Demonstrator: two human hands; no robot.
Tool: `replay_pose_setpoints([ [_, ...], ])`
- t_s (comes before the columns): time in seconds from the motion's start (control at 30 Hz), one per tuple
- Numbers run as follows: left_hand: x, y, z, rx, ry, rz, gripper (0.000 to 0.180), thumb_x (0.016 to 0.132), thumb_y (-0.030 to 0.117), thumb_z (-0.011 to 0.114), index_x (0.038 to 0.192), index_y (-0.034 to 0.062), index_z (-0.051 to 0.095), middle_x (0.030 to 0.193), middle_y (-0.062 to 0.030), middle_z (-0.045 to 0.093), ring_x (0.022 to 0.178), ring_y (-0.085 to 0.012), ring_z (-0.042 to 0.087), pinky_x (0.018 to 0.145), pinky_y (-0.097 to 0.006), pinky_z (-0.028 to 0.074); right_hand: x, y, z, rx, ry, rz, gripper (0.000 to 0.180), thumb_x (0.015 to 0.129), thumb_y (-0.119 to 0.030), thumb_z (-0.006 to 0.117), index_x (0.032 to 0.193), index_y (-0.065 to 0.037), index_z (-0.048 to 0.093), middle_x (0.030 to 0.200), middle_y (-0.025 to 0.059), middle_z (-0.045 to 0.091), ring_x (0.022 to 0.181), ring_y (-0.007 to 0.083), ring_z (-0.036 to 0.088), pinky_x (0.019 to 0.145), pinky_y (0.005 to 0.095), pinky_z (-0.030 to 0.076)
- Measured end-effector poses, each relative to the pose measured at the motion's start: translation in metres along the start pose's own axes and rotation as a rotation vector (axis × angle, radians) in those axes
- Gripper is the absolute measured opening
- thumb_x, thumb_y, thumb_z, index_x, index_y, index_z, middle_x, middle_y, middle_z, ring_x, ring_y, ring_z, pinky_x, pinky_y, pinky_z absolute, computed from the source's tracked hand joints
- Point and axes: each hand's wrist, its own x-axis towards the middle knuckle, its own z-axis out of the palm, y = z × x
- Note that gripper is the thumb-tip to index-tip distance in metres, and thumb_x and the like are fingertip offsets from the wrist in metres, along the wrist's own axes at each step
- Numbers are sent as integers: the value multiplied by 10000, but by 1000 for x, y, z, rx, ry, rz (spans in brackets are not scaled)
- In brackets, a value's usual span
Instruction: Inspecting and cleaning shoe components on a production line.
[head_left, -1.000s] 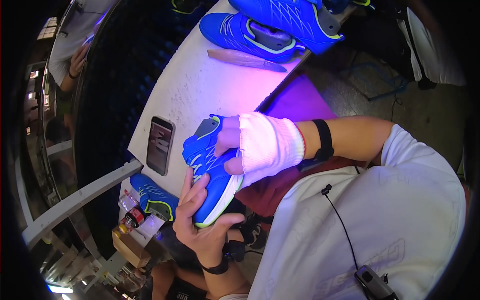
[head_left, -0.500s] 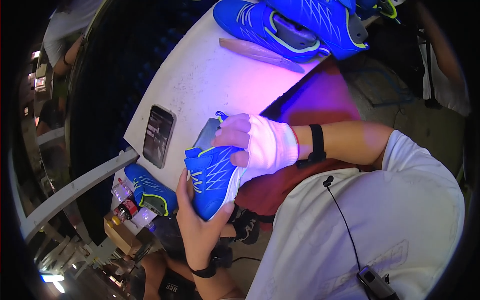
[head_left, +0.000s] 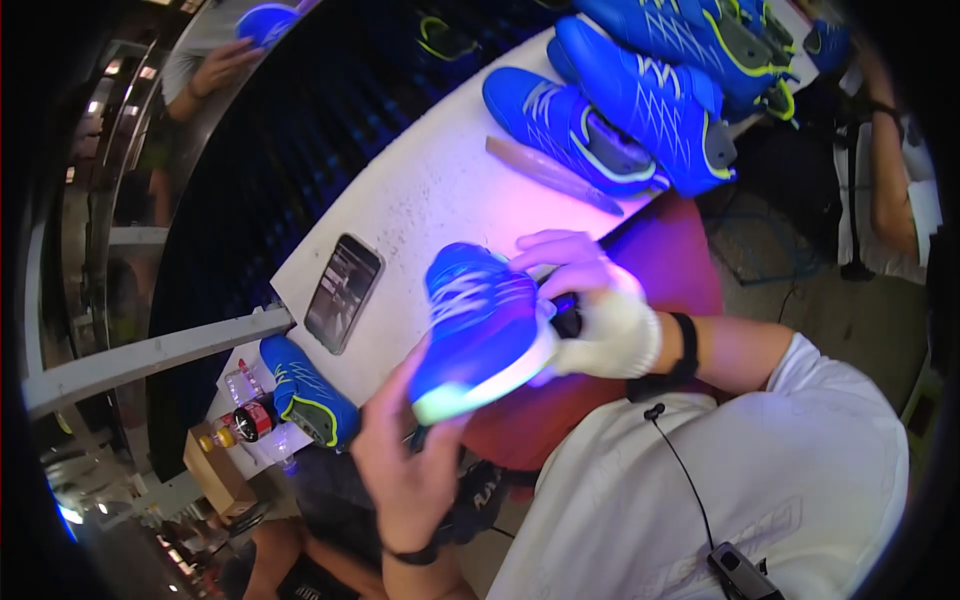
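A blue sneaker (head_left: pixel 478 325) with pale laces and a white sole is held above the near edge of the white table, tilted with its sole side toward my body. My bare left hand (head_left: pixel 405 450) grips it at the toe, thumb and fingers on either side. My right hand (head_left: pixel 600 305), in a white glove with bare fingertips, curls round the sole side. Something dark shows between that palm and the shoe; I cannot make out what. Violet light falls on shoe and glove.
More blue sneakers (head_left: pixel 650 100) crowd the table's far right, beside a flat tan strip (head_left: pixel 555 177). A phone (head_left: pixel 343 293) lies on the white table (head_left: pixel 420 180). At left are a metal rail (head_left: pixel 160 355), another sneaker (head_left: pixel 308 390), a bottle (head_left: pixel 254 418) and a cardboard box (head_left: pixel 217 472). Other people are nearby.
The sneaker has turned and tilted in my hands, showing more of its toe and sole edge. My right hand has shifted from the ankle opening to the sole side. The view has moved too.
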Motion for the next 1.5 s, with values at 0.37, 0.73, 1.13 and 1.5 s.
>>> replay_pose_setpoints([
  [0.37,7,-66,102,83,202,535,428,892,115,874,1205,-6,609,1126,-175,634,1028,-356,620,913,-453,518,46,-59,-49,-76,-379,-20,677,699,-335,1010,1238,-40,726,1214,165,776,1137,345,762,1037,478,599],
  [0.73,24,-44,125,-276,201,414,458,719,-26,915,997,66,563,1001,-100,569,876,-257,566,732,-356,465,45,-51,-63,-12,-361,79,590,716,-269,1023,1165,-23,732,1181,161,784,1168,360,756,1034,496,600],
  [1.13,58,-91,32,-352,-266,102,843,745,105,959,1488,36,566,1689,-188,398,1550,-329,430,1221,-462,439,21,-20,-103,-105,111,699,524,1026,-459,728,1175,43,744,1111,135,795,982,178,778,878,320,612],
  [1.5,78,5,8,155,40,533,762,612,245,1026,1275,44,709,1247,-163,734,1129,-355,698,971,-448,554,118,-34,-11,-130,-428,-141,1117,564,-671,969,1410,-29,617,1249,156,576,1213,303,567,1058,467,470],
])
